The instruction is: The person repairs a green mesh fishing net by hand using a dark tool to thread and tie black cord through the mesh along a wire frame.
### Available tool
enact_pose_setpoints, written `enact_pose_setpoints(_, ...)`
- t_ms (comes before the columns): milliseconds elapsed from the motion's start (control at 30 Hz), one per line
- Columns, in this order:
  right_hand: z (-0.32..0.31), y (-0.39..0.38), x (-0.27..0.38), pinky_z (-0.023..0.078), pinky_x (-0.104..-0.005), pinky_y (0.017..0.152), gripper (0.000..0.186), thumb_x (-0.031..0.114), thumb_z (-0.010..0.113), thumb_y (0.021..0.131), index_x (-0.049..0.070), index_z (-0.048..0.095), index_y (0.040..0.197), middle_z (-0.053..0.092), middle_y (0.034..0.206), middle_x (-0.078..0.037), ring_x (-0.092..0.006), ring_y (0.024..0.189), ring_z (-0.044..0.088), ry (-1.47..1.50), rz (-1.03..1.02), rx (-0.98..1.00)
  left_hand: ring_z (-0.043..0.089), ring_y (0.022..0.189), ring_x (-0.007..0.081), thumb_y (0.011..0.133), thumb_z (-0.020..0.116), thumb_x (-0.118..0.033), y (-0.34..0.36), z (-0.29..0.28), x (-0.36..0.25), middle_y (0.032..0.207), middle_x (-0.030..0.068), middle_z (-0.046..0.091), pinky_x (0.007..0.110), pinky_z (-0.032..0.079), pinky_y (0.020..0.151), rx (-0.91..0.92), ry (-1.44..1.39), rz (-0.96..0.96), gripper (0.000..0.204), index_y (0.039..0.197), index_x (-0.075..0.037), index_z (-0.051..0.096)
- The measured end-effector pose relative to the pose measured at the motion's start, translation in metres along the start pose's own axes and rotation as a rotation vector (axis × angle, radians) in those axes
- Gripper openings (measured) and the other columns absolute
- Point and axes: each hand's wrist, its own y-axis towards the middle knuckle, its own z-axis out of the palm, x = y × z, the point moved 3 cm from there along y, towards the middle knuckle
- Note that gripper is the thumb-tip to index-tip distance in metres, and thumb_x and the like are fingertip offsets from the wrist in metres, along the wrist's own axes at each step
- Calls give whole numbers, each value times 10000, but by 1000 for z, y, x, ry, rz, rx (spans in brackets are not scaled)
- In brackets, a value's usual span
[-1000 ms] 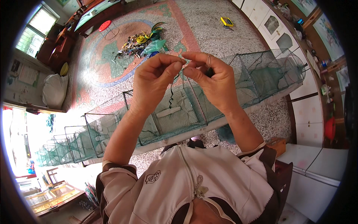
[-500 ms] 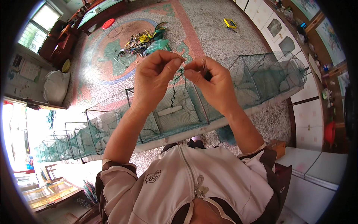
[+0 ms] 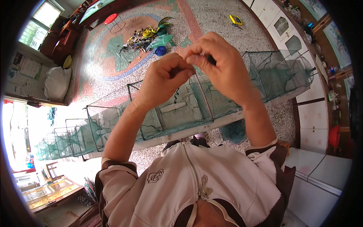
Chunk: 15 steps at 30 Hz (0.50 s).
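Note:
A long green mesh net trap point(image 3: 181, 99) on dark rod frames lies across a pale plank in front of me. Above its middle, my left hand point(image 3: 162, 81) is closed, thumb pressed against the bent fingers. My right hand point(image 3: 223, 70) pinches close beside it, the fingertips of both almost touching. Whatever thin thing they pinch is too small to make out. Something dark shows inside my right palm, its kind hidden by the fingers. Below my left hand, a black twisted cord point(image 3: 176, 96) hangs over the mesh near a whitish bar point(image 3: 173, 107).
On the patterned floor ahead lies a pile of scraps point(image 3: 140, 41) with a green plastic bag and rolled straps. Beyond are a red stool point(image 3: 110, 18) and a yellow device point(image 3: 235, 19). White cabinets point(image 3: 313, 109) line the right; a white sack point(image 3: 56, 84) stands left.
My right hand has risen and turned over, fingers now pointing down to my left hand. My left hand has shifted slightly down and right. A thin metal piece at my right fingers is now hidden.

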Motion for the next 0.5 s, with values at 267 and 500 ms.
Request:
enact_pose_setpoints(267, 12, -10, -39, 389, -170, 488, 144, 147, 657, 860, 32, 675, 944, 602, 684, 23, -27, 578, 504, 661, 547, 175, 515, 695, 69, 870, 636, -102, -2, -6, -3, 863, 20, 614, 217, 447, 640, 28, -246, -6, 82, 895, -25, 627)
enact_pose_setpoints(500, 20, -26, -35, 505, -205, 718, 123, 74, 667, 839, 23, 676, 950, 674, 874, -28, -88, 816, 629, 499, 294, -55, 542, 664, 50, 888, 635, -180, -2, -6, 7, 792, -2, 638, 199, 447, 599, -74, -269, -120, 163, 920, -19, 635)
